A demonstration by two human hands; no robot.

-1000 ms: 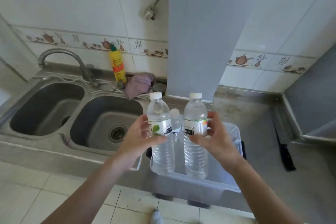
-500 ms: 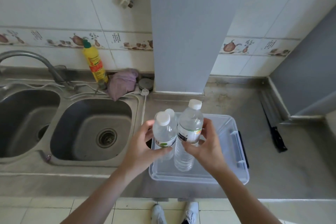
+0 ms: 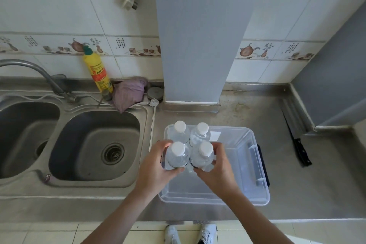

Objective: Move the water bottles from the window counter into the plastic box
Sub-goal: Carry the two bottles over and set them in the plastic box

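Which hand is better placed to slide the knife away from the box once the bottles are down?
Probably the right hand: the knife lies right of the box, across from the left hand.

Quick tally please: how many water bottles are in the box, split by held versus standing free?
Held bottles: 2, one in the left hand at, one in the right hand at
Free-standing bottles: 2, at and
Total in the plastic box: 4

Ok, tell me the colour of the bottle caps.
White, all four caps, clearest in the head view.
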